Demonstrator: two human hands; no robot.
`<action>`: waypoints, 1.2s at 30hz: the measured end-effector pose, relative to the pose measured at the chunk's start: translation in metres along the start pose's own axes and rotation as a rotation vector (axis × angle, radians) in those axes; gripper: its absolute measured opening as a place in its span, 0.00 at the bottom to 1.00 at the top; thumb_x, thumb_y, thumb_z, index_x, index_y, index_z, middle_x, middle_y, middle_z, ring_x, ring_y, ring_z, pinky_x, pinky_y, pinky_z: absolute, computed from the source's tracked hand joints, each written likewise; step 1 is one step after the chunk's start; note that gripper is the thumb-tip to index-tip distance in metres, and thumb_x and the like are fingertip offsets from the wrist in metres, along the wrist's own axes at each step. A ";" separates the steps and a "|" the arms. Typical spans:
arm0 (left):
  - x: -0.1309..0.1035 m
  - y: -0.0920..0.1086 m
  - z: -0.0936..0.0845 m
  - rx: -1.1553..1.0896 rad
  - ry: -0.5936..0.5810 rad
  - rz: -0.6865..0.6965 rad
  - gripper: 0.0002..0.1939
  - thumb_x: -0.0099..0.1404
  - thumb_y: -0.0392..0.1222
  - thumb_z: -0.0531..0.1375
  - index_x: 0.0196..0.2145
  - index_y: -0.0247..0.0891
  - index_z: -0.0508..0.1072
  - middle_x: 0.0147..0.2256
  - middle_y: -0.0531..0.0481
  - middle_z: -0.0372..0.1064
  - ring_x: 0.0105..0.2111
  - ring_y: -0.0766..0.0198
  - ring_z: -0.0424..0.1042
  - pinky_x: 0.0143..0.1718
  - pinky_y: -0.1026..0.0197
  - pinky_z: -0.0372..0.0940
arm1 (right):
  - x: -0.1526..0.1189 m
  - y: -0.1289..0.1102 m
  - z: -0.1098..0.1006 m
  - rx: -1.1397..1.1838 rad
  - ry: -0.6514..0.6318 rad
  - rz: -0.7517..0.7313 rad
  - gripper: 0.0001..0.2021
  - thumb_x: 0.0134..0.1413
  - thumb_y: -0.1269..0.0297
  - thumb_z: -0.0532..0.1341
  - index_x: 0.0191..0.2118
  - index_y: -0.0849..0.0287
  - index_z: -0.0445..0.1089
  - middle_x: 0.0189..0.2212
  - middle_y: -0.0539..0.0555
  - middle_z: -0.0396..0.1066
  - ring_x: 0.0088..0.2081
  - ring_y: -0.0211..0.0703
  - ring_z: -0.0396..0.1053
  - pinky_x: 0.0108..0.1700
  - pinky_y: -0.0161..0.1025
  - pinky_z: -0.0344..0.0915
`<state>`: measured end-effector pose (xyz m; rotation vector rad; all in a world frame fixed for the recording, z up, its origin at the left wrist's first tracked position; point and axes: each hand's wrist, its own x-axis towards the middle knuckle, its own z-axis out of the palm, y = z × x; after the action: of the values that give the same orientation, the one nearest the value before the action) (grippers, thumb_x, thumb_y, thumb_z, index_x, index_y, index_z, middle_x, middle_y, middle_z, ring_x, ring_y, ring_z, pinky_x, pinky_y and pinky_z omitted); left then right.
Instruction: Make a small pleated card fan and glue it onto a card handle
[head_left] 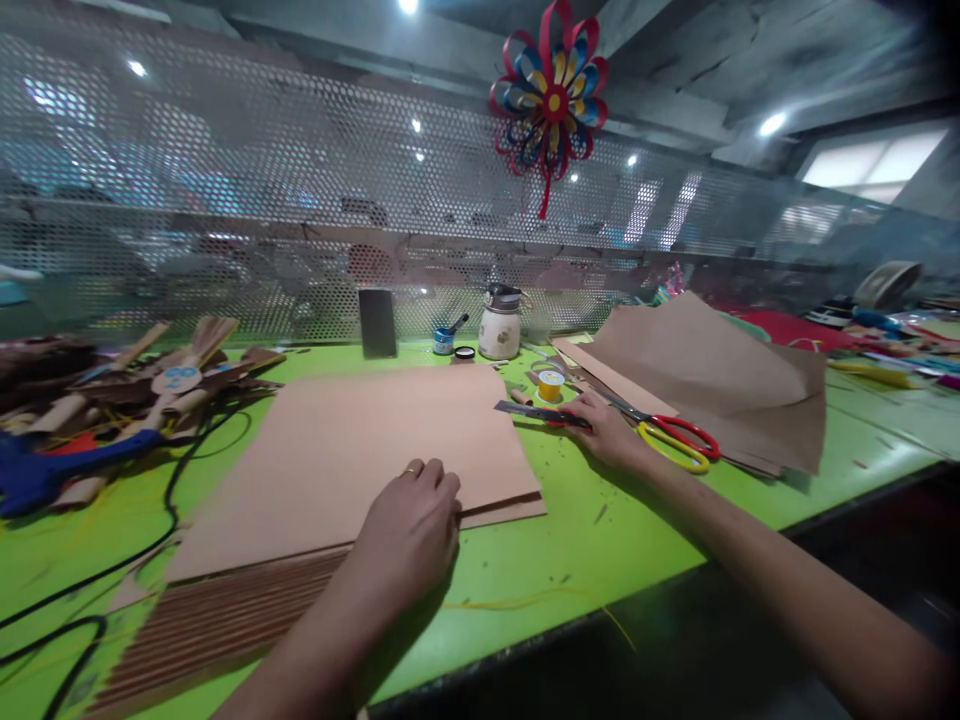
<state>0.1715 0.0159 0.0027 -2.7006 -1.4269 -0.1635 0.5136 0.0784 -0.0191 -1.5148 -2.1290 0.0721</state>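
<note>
A large folded sheet of brown kraft paper (375, 430) lies on the green table in front of me. At its front edge, my left hand (416, 515) bears down with bent fingers held together, a ring on one of them; its thumb is hidden. My right hand (596, 425) grips a utility knife (544, 412), its blade pointing left over the paper's right edge. Under the sheet's near left side shows a pleated stack of brown paper (225, 620). Scissors (679, 440) with red and yellow handles lie just right of my right hand.
A yellow thread spool (551, 386), a white flask (499, 325) and a blue jar (443, 341) stand behind. More brown paper (720, 380) is heaped at right. A blue glue gun (75, 465), black cable (169, 500) and brown scraps sit left. The table edge runs nearby.
</note>
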 end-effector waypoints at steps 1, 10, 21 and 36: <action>-0.001 0.000 -0.002 -0.017 0.009 0.001 0.09 0.69 0.36 0.54 0.34 0.36 0.74 0.37 0.39 0.70 0.42 0.46 0.69 0.43 0.48 0.65 | 0.001 0.001 0.001 -0.001 0.013 0.002 0.14 0.66 0.71 0.61 0.54 0.57 0.76 0.45 0.59 0.69 0.46 0.52 0.71 0.52 0.49 0.69; -0.002 -0.004 -0.003 -0.055 -0.061 -0.088 0.16 0.72 0.42 0.52 0.32 0.36 0.76 0.34 0.39 0.72 0.37 0.48 0.71 0.38 0.50 0.65 | -0.007 0.009 0.003 0.050 0.012 -0.024 0.16 0.63 0.71 0.62 0.54 0.55 0.77 0.47 0.60 0.71 0.49 0.53 0.71 0.55 0.53 0.69; 0.000 -0.006 -0.001 -0.066 -0.061 -0.091 0.14 0.72 0.43 0.54 0.30 0.38 0.73 0.32 0.42 0.71 0.34 0.51 0.70 0.35 0.53 0.63 | -0.011 -0.002 -0.022 0.211 -0.182 -0.087 0.19 0.63 0.70 0.62 0.57 0.51 0.76 0.54 0.59 0.76 0.56 0.53 0.71 0.61 0.53 0.66; 0.007 -0.009 0.005 -0.087 0.011 -0.011 0.14 0.74 0.40 0.53 0.37 0.39 0.78 0.35 0.41 0.69 0.38 0.50 0.66 0.37 0.54 0.59 | -0.056 -0.035 -0.051 0.161 -0.417 -0.145 0.14 0.64 0.60 0.63 0.52 0.55 0.77 0.42 0.57 0.75 0.43 0.50 0.73 0.48 0.44 0.67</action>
<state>0.1676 0.0271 -0.0006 -2.7558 -1.4649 -0.2465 0.5187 0.0026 0.0151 -1.3345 -2.4777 0.5365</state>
